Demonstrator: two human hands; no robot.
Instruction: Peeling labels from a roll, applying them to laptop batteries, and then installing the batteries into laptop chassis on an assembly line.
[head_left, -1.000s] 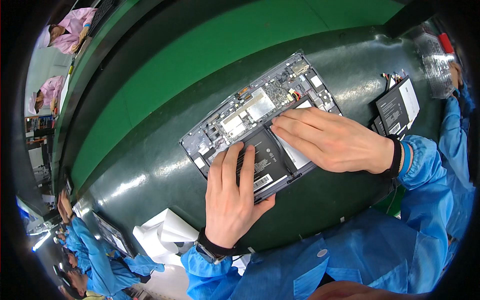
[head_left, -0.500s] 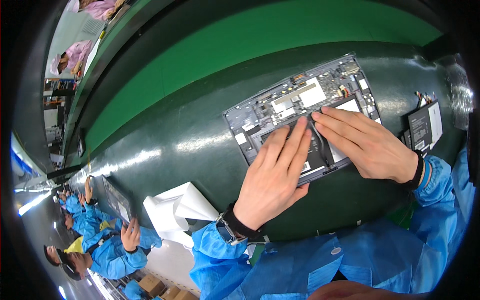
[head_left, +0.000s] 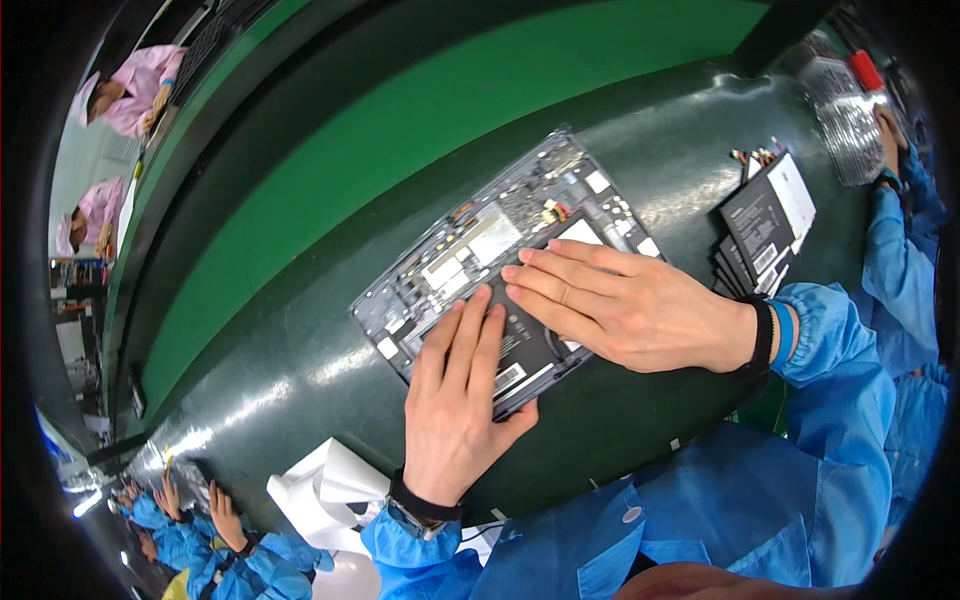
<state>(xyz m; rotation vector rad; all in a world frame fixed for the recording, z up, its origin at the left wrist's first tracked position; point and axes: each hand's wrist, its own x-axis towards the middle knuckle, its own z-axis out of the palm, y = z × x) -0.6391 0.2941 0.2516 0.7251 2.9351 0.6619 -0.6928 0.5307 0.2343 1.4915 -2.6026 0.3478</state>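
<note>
An opened laptop base (head_left: 372, 306) lies at a slant on the dark green bench, its boards and wiring exposed. Set in its near part is a black battery (head_left: 528, 342) with a white label, partly hidden by my hands. My left hand (head_left: 450, 405) lies on the battery with outstretched fingers, its thumb by the near edge of the base. My right hand (head_left: 632, 312) is laid flat across the battery and the parts beside it, fingers straight and pointing left. Neither hand grips anything. Red and yellow wires (head_left: 556, 211) show just beyond the right fingertips.
Several loose black batteries (head_left: 755, 222) are stacked to the right, connectors at their far end. Crumpled white sheeting (head_left: 325, 488) sits at the bench's near left. Clear plastic packaging (head_left: 842, 115) and a red object (head_left: 865, 70) are at far right, beside a co-worker's hand (head_left: 888, 138).
The view has swung, so the laptop base appears farther left and more slanted. My right hand has slid leftward over the battery, covering the dark cable. Both hands remain on the base.
</note>
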